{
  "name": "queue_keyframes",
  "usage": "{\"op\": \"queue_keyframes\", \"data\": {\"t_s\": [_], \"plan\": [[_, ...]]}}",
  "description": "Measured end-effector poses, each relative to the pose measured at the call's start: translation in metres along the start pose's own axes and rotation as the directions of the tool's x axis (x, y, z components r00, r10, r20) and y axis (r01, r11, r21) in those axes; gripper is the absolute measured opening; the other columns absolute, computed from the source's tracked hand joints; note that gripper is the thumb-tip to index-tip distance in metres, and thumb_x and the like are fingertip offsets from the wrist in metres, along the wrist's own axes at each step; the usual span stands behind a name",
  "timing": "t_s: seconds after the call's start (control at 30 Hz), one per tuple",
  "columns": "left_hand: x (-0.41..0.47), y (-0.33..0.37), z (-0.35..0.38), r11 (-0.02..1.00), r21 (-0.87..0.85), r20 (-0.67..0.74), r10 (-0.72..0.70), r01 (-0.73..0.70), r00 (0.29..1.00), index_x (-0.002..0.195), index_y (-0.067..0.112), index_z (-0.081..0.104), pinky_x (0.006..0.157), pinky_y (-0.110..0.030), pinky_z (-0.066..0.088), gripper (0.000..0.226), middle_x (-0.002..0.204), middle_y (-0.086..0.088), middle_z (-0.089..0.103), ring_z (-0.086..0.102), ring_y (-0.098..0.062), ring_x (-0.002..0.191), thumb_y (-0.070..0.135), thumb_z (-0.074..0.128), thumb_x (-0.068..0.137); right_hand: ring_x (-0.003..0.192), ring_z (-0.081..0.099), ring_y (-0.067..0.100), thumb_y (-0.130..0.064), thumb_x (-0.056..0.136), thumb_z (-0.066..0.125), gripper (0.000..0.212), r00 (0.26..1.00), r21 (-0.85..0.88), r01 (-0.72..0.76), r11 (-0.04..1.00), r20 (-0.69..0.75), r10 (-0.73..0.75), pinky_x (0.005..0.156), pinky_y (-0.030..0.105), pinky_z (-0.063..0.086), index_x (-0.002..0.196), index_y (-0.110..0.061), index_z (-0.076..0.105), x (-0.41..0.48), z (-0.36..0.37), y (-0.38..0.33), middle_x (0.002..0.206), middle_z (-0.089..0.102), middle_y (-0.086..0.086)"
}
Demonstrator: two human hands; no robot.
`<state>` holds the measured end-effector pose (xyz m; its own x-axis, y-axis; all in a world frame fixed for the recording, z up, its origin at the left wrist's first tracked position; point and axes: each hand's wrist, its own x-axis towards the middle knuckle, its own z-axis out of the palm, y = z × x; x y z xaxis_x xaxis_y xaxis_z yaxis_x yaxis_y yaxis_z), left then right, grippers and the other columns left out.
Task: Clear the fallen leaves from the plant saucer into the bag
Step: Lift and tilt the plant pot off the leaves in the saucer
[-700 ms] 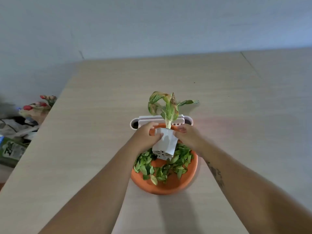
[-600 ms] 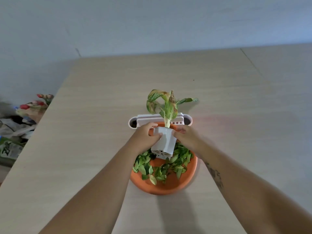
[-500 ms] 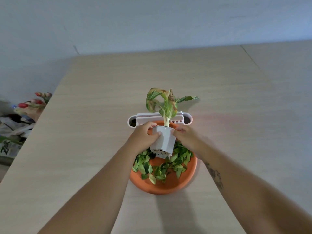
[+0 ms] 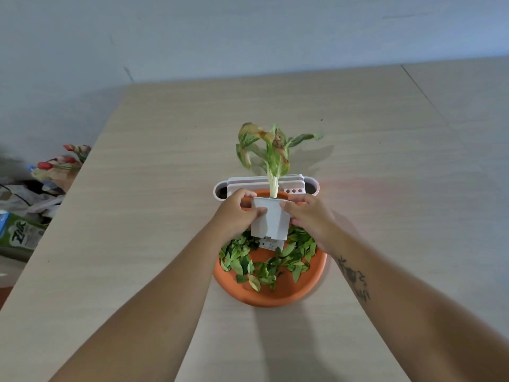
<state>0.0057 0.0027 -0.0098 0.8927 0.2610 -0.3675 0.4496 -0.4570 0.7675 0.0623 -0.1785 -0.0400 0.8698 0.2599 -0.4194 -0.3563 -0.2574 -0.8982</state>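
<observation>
A round orange saucer [image 4: 278, 295] sits on the wooden table [image 4: 137, 216], strewn with several green fallen leaves [image 4: 264, 267]. Above its far half I hold a small white plant pot [image 4: 271, 224] with a wilting green and brown plant [image 4: 271, 153]. My left hand [image 4: 238, 212] grips the pot's left side and my right hand [image 4: 309, 215] grips its right side. The pot hangs clear of the saucer, tilted slightly. No bag is visible on the table.
A white oblong planter tray [image 4: 265, 184] stands just behind the saucer. Off the table's left edge lie red tulips [image 4: 62, 158], crumpled plastic bags [image 4: 33, 199] and a green package [image 4: 19, 234]. A pale wall rises behind the table.
Both hands have lifted the white pot a little higher off the saucer. The leaves and the saucer stay where they were.
</observation>
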Motion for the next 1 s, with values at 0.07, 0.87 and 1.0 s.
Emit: {"op": "queue_keyframes", "data": {"t_s": [0.07,0.87,1.0], "plan": [[-0.003,0.001,-0.002,1.0,-0.01,-0.025,0.015,-0.015,1.0,0.119,0.029,0.054,0.065,-0.024,0.049,0.042,0.114,0.007,0.06,0.058,-0.014,0.102,0.04,0.071,0.083,0.1,0.065,0.015,-0.037,0.077,0.074,0.038,0.999,-0.022,0.048,0.999,-0.009,-0.048,0.092,0.041,0.054,0.109,-0.021,0.062,-0.002,0.0,-0.002,0.107,0.067,-0.002],[-0.024,-0.027,0.011,0.986,-0.013,-0.195,0.16,-0.165,0.968,0.11,0.029,0.058,0.083,-0.022,0.041,0.039,0.115,0.019,0.057,0.052,-0.005,0.107,0.032,0.079,0.077,0.135,0.038,0.02,-0.04,0.085,0.061,0.062,0.939,-0.779,0.318,0.541,0.178,-0.294,0.104,0.038,0.041,0.14,-0.02,0.039,-0.021,-0.013,0.042,0.148,0.038,0.0],[-0.023,-0.026,0.011,0.986,0.012,-0.197,0.164,-0.165,0.967,0.112,0.026,0.058,0.078,-0.017,0.038,0.04,0.114,0.022,0.052,0.05,-0.003,0.106,0.031,0.079,0.077,0.144,0.022,0.023,-0.053,0.083,0.053,0.072,0.895,-0.867,0.427,0.258,0.365,-0.257,0.116,0.041,0.028,0.142,-0.015,0.038,-0.006,-0.006,0.048,0.152,0.032,0.005]]}}
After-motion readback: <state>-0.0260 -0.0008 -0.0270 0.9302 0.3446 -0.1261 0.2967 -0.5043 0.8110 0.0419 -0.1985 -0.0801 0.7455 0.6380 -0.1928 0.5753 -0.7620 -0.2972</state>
